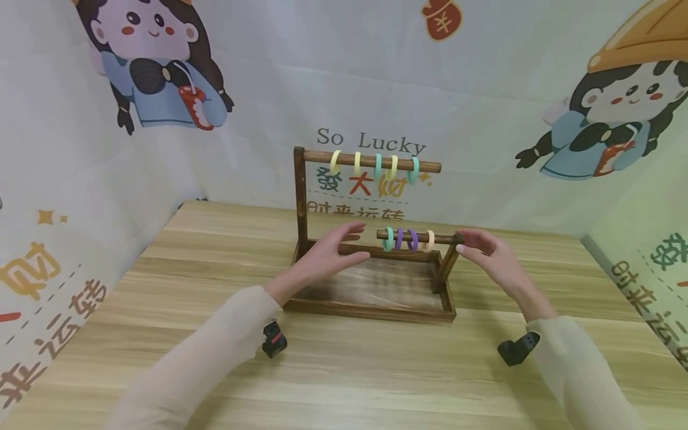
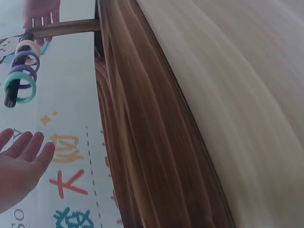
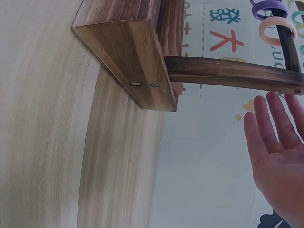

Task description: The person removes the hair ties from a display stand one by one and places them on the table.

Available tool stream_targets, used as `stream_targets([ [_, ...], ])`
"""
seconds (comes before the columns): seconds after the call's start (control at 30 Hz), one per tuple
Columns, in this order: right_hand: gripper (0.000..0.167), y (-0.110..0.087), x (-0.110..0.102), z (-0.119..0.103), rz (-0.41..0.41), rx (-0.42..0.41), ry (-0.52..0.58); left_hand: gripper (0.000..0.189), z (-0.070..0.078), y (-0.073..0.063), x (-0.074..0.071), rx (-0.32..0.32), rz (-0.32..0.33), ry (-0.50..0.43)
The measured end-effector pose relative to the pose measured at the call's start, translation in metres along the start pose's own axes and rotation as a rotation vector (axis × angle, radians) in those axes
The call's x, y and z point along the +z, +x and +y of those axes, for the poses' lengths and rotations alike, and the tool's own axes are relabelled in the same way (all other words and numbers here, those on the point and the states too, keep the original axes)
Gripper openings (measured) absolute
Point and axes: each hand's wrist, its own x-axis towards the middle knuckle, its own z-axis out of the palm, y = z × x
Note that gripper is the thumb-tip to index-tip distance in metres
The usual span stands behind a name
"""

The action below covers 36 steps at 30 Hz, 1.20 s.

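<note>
A dark wooden rack (image 1: 369, 313) with a tray base stands on the table. Its upper rod (image 1: 317, 156) carries several pale yellow and mint rings. The shorter lower rod (image 1: 443, 239) bears a mint ring (image 1: 388, 239), two purple rings (image 1: 412, 240) and a peach ring (image 1: 429, 240). My left hand (image 1: 335, 251) is held over the tray with thumb and fingers spread, left of that rod's free end, holding nothing. At the lower rod's post (image 1: 445, 269), my right hand (image 1: 491, 257) has its fingers extended by the top; whether they touch the wood I cannot tell.
A light wood-grain table (image 1: 376, 370) supports the rack. Behind and at both sides hangs a printed white cloth (image 1: 269, 89) with cartoon figures and lettering. Black cameras (image 1: 275, 339) sit at both wrists, beside the pale sleeves.
</note>
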Motion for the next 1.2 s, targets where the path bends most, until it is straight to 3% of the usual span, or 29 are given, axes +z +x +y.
stream_targets([
  [0.43,0.045,0.003,0.002,0.002,0.011,-0.022,-0.023,0.065,0.012,0.019,0.025,-0.042,0.017,-0.060],
  [0.73,0.049,0.005,0.002,0.004,0.010,-0.020,-0.024,0.063,0.012,0.026,0.030,-0.083,0.046,-0.143],
  [0.93,0.048,0.005,0.001,0.005,0.007,-0.041,-0.032,0.057,0.014,0.030,0.033,-0.081,0.076,-0.134],
  [1.1,0.047,0.005,0.001,0.004,0.006,-0.048,-0.036,0.052,0.033,0.024,0.031,-0.091,0.079,-0.153],
  [1.2,0.048,0.005,0.001,0.004,0.005,-0.043,-0.038,0.050,0.031,0.025,0.033,-0.093,0.091,-0.144],
])
